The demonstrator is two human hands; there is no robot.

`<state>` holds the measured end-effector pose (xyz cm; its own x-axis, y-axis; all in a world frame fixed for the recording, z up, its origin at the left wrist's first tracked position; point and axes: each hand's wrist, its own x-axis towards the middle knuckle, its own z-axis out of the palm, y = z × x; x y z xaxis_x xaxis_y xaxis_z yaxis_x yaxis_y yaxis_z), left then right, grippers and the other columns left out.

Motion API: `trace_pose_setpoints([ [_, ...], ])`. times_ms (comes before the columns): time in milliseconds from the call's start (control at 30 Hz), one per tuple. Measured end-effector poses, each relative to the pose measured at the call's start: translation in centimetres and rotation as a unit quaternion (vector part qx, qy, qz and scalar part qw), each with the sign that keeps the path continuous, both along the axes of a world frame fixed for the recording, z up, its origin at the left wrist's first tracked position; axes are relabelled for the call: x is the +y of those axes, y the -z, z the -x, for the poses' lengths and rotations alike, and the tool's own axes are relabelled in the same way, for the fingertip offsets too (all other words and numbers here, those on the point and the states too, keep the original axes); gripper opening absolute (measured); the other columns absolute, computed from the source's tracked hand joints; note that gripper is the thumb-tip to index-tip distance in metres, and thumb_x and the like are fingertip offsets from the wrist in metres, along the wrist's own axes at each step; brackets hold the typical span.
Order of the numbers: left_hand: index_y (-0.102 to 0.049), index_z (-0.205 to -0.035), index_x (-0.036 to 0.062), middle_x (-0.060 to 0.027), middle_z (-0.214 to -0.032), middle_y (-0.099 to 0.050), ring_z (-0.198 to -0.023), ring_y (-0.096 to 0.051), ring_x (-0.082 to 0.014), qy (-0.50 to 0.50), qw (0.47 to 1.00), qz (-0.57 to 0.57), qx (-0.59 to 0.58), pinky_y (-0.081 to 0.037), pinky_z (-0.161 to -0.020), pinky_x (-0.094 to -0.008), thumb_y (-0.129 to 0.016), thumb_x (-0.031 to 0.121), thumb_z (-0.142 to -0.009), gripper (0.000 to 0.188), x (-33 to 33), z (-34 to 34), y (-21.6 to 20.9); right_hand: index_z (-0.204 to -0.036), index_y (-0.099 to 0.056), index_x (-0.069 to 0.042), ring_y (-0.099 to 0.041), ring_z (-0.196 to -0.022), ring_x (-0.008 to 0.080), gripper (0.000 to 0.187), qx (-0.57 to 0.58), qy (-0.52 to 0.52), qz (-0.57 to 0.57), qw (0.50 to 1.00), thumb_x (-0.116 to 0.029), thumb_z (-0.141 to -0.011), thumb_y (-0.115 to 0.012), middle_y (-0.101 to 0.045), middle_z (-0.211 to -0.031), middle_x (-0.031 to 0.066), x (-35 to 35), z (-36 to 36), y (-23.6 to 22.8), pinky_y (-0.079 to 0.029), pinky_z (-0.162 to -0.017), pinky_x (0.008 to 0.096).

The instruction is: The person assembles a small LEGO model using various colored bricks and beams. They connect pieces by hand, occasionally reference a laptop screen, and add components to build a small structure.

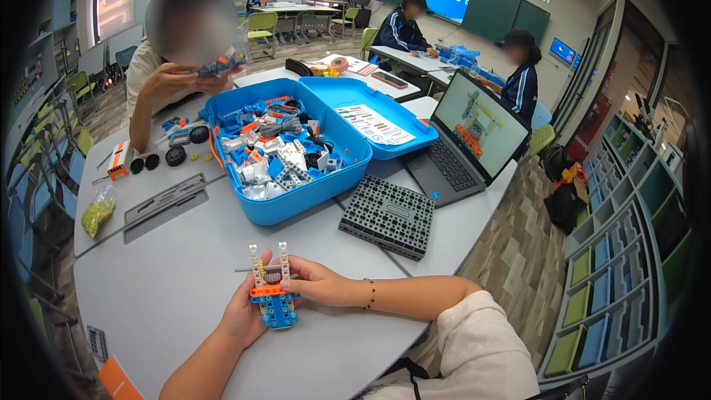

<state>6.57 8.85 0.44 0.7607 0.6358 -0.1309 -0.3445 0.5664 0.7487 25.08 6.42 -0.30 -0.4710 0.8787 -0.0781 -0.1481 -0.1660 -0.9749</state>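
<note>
The person's left hand [238, 316] and right hand [317, 284] hold a small brick model [274, 300] between them over the near part of the table [170, 274]; I cannot tell whether it touches the surface. It has a blue base, an orange crosspiece and two white uprights pointing to 12 o'clock, with a grey rod [247, 270] crossing them. The right fingers pinch its right side, thumb near the crosspiece's end. The left fingers close around its left side, partly hidden behind it.

Taking the model as the clock's centre, an open blue box [304, 204] full of loose bricks sits at 12 o'clock. A grey studded block [389, 215] lies at 2, an open laptop [452, 163] just beyond. A yellow-green bag [98, 211] rests at 10, and a black wheel [175, 155] at 11.
</note>
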Motion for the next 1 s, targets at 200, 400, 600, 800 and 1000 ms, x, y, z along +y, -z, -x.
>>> trace_pose_setpoints([
  [200, -0.023, -0.144, 0.0208, -0.0114, -0.135, -0.04, -0.119, -0.047, -0.0264, 0.004, 1.0, -0.007, -0.008, -0.045, -0.095, -0.0463, -0.018, 0.037, -0.099, 0.049, 0.07, 0.11, 0.4, -0.137, -0.031, -0.005, -0.047, -0.118, 0.0164, 0.047, -0.008, 0.001, -0.017, 1.0, -0.021, -0.096, -0.047, -0.046, -0.13, 0.0096, -0.03, 0.0, 0.13, -0.045, -0.092, 0.0312],
  [400, -0.02, -0.145, 0.0213, -0.0103, -0.14, -0.036, -0.123, -0.045, -0.0263, 0.025, 1.0, -0.005, -0.009, -0.041, -0.099, -0.0473, -0.02, 0.038, -0.099, 0.049, 0.24, 0.14, 0.2, -0.137, -0.033, -0.005, -0.046, -0.118, 0.0169, 0.047, -0.009, -0.003, -0.041, 0.999, -0.02, -0.095, -0.048, -0.046, -0.129, 0.0099, 0.19, -0.13, 0.61, -0.04, -0.098, 0.0329],
  [600, -0.015, -0.147, 0.0215, -0.0084, -0.142, -0.033, -0.127, -0.041, -0.0247, 0.044, 0.999, -0.006, -0.021, -0.037, -0.104, -0.0469, -0.024, 0.041, -0.099, 0.052, 0.26, 0.61, 0.38, -0.134, -0.037, -0.006, -0.05, -0.11, 0.0145, 0.045, -0.029, 0.037, 0.001, 0.999, -0.018, -0.093, -0.052, -0.051, -0.121, 0.0074, -0.24, 0.0, 0.14, -0.044, -0.091, 0.0293],
  [800, -0.014, -0.147, 0.0224, -0.0077, -0.144, -0.03, -0.129, -0.038, -0.0235, 0.064, 0.998, 0.006, -0.026, -0.035, -0.106, -0.0462, -0.023, 0.042, -0.099, 0.053, 0.59, 0.61, 0.68, -0.134, -0.037, -0.004, -0.046, -0.119, 0.0167, 0.047, -0.036, 0.03, -0.02, 0.999, -0.022, -0.093, -0.052, -0.048, -0.129, 0.0089, -0.45, -0.15, -0.33, -0.035, -0.101, 0.0329],
  [1000, -0.014, -0.147, 0.0226, -0.007, -0.143, -0.032, -0.126, -0.041, -0.0232, 0.065, 0.998, -0.002, -0.014, -0.036, -0.106, -0.044, -0.022, 0.043, -0.099, 0.053, 0.61, 0.69, 0.51, -0.137, -0.034, -0.004, -0.047, -0.118, 0.0171, 0.047, -0.049, 0.024, -0.034, 0.998, -0.018, -0.094, -0.049, -0.048, -0.128, 0.0088, -0.2, -0.21, -0.17, -0.038, -0.099, 0.0316],
])
